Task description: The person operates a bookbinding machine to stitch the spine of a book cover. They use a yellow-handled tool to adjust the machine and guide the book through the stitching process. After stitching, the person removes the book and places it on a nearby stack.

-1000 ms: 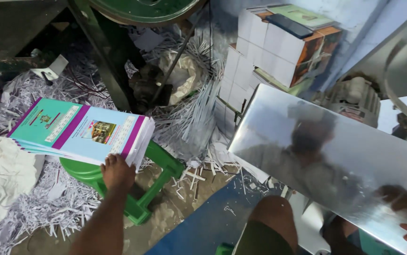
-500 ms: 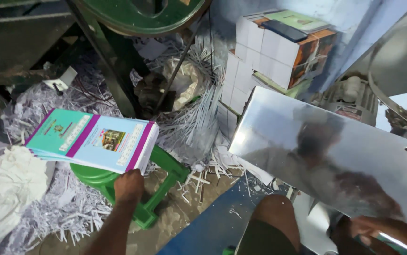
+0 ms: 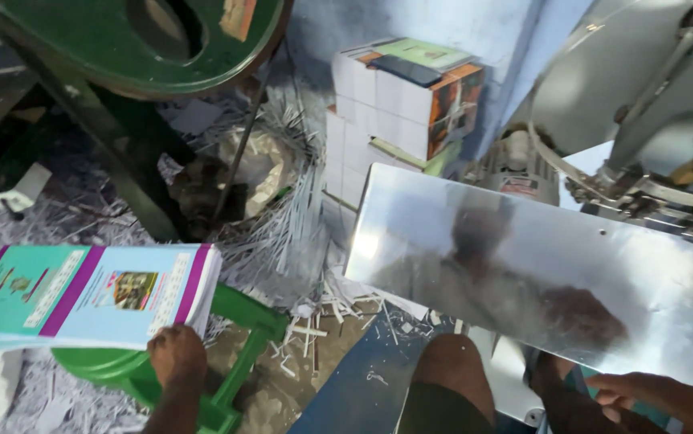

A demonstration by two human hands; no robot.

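Booklets (image 3: 89,293) sit stacked on the green stool (image 3: 226,345), overhanging its left edge — our left hand (image 3: 176,356) grips their near edge, so they could tip. Right hand (image 3: 652,398) hangs loosely curled, empty, below the steel table (image 3: 539,273).

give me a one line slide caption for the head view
Left hand grips a stack of printed booklets on a green stool, right hand below a shiny metal table, paper trimmings around.
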